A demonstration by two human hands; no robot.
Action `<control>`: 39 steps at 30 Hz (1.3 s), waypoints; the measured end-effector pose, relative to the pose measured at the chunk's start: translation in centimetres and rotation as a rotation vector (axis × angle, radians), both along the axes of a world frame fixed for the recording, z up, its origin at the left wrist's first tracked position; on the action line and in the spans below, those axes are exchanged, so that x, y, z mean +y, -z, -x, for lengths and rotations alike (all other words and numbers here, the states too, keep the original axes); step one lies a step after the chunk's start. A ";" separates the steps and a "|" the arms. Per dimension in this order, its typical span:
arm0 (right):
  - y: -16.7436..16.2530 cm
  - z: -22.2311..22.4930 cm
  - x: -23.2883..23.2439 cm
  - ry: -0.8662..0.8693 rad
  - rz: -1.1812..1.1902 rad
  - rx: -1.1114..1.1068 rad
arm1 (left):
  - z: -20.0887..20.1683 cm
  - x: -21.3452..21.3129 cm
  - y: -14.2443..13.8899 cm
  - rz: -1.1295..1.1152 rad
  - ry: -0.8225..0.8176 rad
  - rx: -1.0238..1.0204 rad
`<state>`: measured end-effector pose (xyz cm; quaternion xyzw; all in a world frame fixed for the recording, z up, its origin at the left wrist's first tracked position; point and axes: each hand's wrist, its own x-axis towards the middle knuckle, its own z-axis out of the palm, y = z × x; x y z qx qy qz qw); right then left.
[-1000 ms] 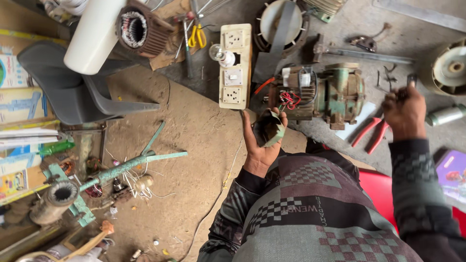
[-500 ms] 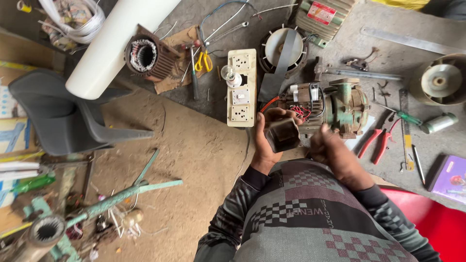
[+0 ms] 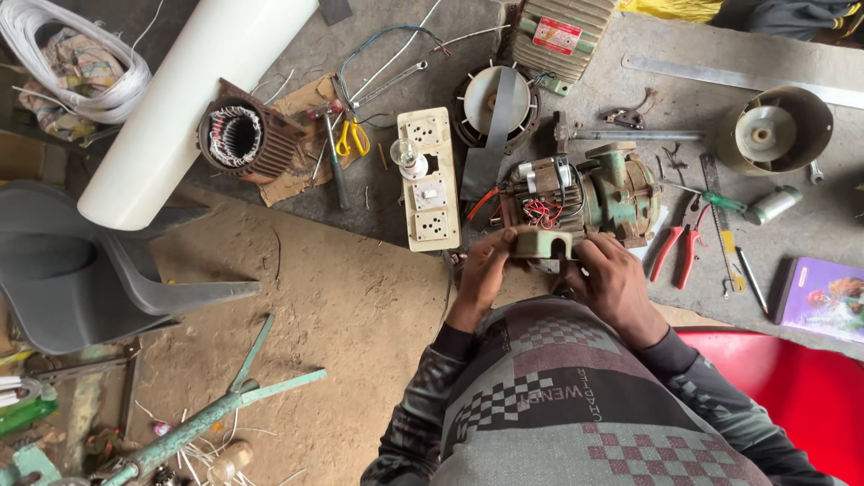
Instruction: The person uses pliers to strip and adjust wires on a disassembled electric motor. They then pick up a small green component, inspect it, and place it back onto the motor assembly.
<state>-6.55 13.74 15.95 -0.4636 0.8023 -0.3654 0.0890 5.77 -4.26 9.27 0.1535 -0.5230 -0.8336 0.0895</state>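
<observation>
Both hands have come together since a moment ago, when the right hand (image 3: 615, 286) was reaching toward the red pliers (image 3: 677, 249). The left hand (image 3: 486, 270) and the right now grip a small pale-green cover (image 3: 541, 243), boxy with a dark notch, just in front of the greasy green motor pump (image 3: 580, 193) on the concrete floor (image 3: 360, 211). A cream switchboard (image 3: 428, 180) lies beside it, smooth plastic against rusty metal.

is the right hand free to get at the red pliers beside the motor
Probably not at once: the right hand and left hand both hold a green cover. The red pliers lie uncovered just beside it.
</observation>
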 end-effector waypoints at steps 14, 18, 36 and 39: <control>6.5 0.1 0.3 -0.008 -0.450 -0.520 | -4.8 -0.5 2.6 -0.392 -0.048 -0.180; 7.0 -0.3 0.9 0.141 -0.436 -0.741 | -4.8 -0.6 3.1 -0.429 -0.164 -0.014; 7.8 0.0 1.1 0.204 0.074 -1.435 | -1.1 0.1 1.0 0.158 -0.167 0.109; 8.8 -0.1 1.7 0.181 0.100 -1.436 | -1.6 -0.1 2.6 0.142 -0.200 0.072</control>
